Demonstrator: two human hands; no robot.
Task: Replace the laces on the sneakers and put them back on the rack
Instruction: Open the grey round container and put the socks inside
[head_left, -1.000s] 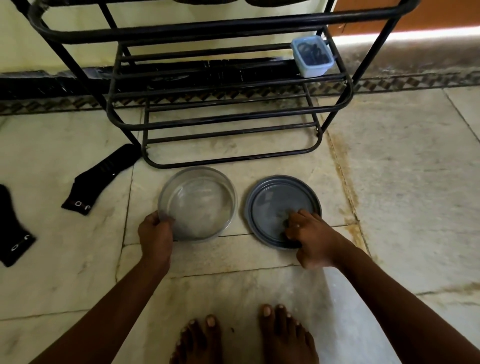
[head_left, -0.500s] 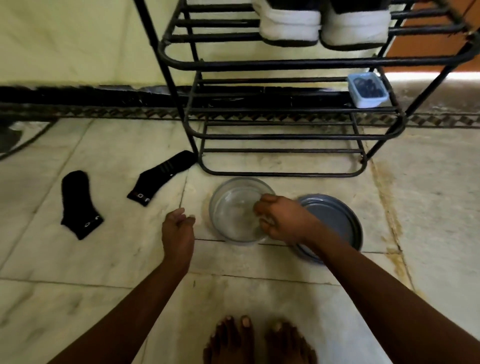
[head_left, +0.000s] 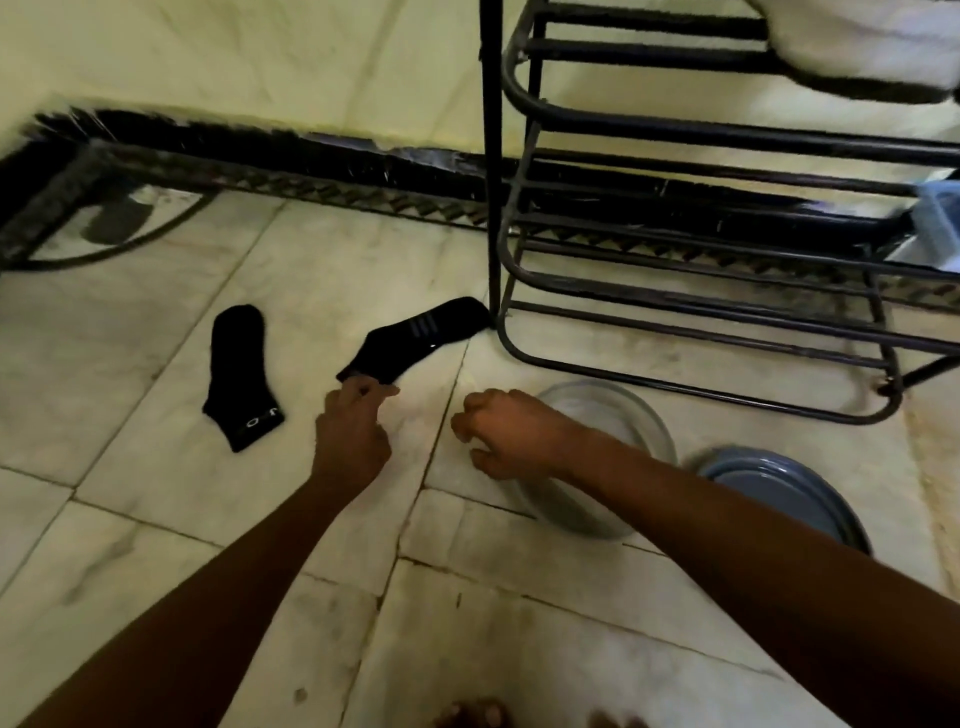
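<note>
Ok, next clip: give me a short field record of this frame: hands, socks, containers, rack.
left hand: stretched toward nearer black sock, fingertips at its cuff, grip unclear
right hand: fingers curled, nothing seen in it, beside clear round bowl
second black sock: flat on pale tiled floor, left of the first, apart
grey round lid: on the floor, right of the bowl
black metal rack: white sneaker on upper shelf; pale blue plastic box on a lower shelf, cut by frame edge
</note>
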